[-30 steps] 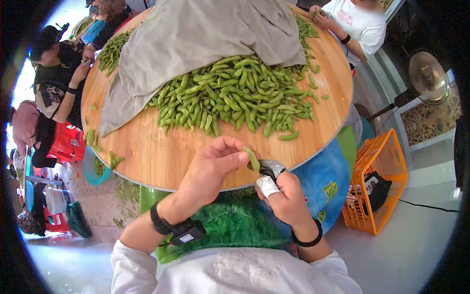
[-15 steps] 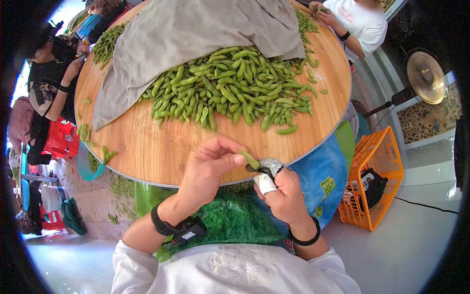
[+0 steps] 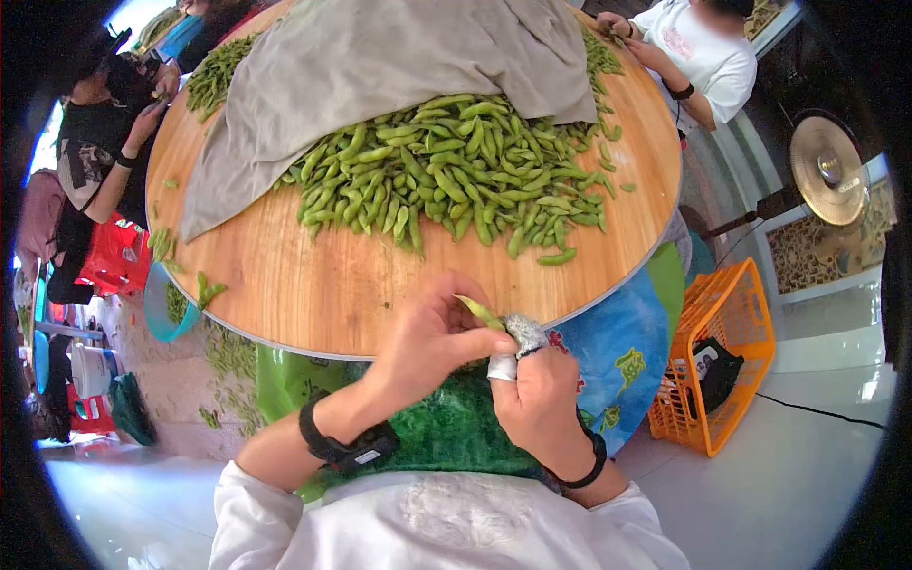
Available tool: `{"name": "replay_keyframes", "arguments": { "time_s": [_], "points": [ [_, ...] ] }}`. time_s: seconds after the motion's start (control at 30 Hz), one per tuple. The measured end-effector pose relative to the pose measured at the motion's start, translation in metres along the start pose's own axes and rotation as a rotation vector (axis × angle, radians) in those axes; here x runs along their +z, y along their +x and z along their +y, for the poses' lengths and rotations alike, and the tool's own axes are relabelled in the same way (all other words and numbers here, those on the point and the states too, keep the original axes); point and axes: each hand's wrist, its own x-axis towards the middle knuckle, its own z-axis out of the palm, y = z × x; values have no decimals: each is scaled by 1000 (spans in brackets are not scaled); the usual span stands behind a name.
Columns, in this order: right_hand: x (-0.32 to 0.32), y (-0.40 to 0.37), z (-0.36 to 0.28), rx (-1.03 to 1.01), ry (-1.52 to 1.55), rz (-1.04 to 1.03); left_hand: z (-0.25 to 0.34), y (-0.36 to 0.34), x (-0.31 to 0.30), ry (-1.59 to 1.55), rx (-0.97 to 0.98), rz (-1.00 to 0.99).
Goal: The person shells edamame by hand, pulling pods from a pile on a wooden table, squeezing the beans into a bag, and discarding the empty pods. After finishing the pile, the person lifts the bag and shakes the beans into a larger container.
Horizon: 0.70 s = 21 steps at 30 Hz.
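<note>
A green pod (image 3: 479, 310) is pinched between the thumb and fingers of my left hand (image 3: 427, 332), over the near edge of the round wooden table (image 3: 332, 294). My right hand (image 3: 540, 389) meets it from the right, fingers curled, with a white wrap (image 3: 503, 367) on the thumb and a grey speckled covering (image 3: 524, 332) at the fingertips. The covering touches the pod's lower end. Whether the right hand holds anything else is hidden. Beyond both hands lies a large heap of green pods (image 3: 437, 176), partly under a grey cloth (image 3: 380, 66).
An orange crate (image 3: 708, 356) with a black item stands on the floor at right, near a round metal fan (image 3: 828, 169). People sit at the table's left (image 3: 95, 142) and upper right (image 3: 703, 62). A teal-rimmed container (image 3: 171, 309) is at the left edge.
The pod has turned in my left fingers and now points up and left. My right hand has rotated and shifted slightly left. The co-worker at upper right has moved their hands.
</note>
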Motion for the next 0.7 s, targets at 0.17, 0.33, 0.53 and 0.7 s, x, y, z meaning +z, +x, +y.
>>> {"name": "replay_keyframes", "arguments": {
  "time_s": [0.17,0.33,0.53,0.7],
  "points": [
    [-8,1,-2,26,115,-13,3,-5,6,-3,-134,-8],
    [-22,3,13,541,915,-216,1,-6,-5,-116,-150,-110],
    [-17,3,23,843,1510,-336,0,-5,-12,-439,-364,-152],
    [-15,7,23,461,540,-65,0,-13,-2,611,61,-66]
  ]
}}
